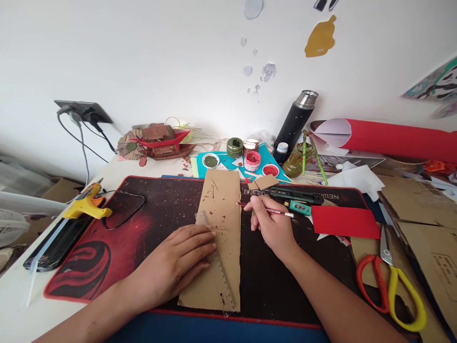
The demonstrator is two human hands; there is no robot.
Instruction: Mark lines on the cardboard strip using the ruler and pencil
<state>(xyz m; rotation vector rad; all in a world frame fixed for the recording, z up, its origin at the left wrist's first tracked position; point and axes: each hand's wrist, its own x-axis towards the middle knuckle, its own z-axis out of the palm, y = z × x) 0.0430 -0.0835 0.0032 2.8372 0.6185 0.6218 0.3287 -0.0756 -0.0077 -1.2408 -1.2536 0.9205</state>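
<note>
A long strip of brown cardboard [228, 200] lies on the dark mat, with scattered scuffs and marks on its upper part. Across it, at a slant, rests a clear plastic ruler [222, 281]. My left hand [189, 252] lies flat with fingers stretched out, pressing the ruler and cardboard from the left. In my right hand [271, 219], just right of the strip, a red pencil [280, 212] is pinched between thumb and fingers. Its tip points left, near the cardboard's right edge; I cannot tell whether it touches.
A yellow glue gun [85, 202] lies at the left. Paint pots [253, 160], a black thermos [296, 116] and a paper boat model [160, 143] stand along the wall. Red paper [345, 221], scissors [391, 281] and a black cutter [296, 194] are on the right side.
</note>
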